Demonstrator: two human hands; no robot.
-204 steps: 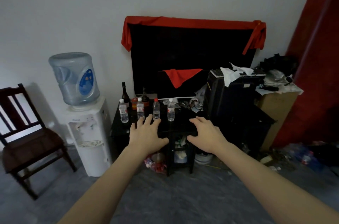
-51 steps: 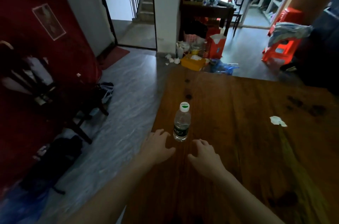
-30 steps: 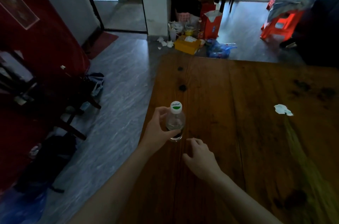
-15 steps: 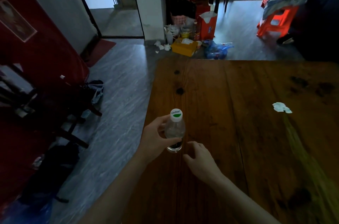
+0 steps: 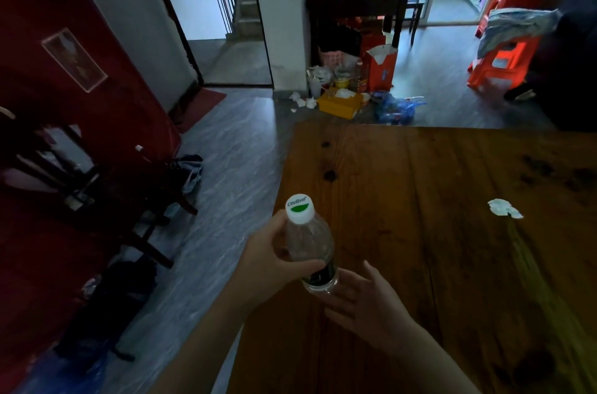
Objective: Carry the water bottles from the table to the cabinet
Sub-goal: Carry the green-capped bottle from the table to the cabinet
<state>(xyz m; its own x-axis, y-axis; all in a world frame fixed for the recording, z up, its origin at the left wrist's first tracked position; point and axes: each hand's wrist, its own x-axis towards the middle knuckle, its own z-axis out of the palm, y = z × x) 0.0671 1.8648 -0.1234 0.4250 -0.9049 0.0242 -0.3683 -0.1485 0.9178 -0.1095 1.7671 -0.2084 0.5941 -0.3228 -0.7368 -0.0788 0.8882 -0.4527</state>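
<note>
near the left edge of the dark brown wooden tabletop (image 5: 436, 232), toward its near end, the left hand (image 5: 274, 261) is wrapped around the upper body of a clear plastic water bottle with a white cap printed in green (image 5: 308, 240). thumb and fingers close on the shoulder and middle of the bottle, so the cap stands clear above the grip and the dark label band and base stick out below it. the bottle tilts, cap toward the left edge. the right hand (image 5: 365, 300) lies open, fingers spread, just under and beside the bottle's base; contact cannot be told. a small crumpled white paper scrap (image 5: 504, 208) lies well apart, toward the right edge.
</note>
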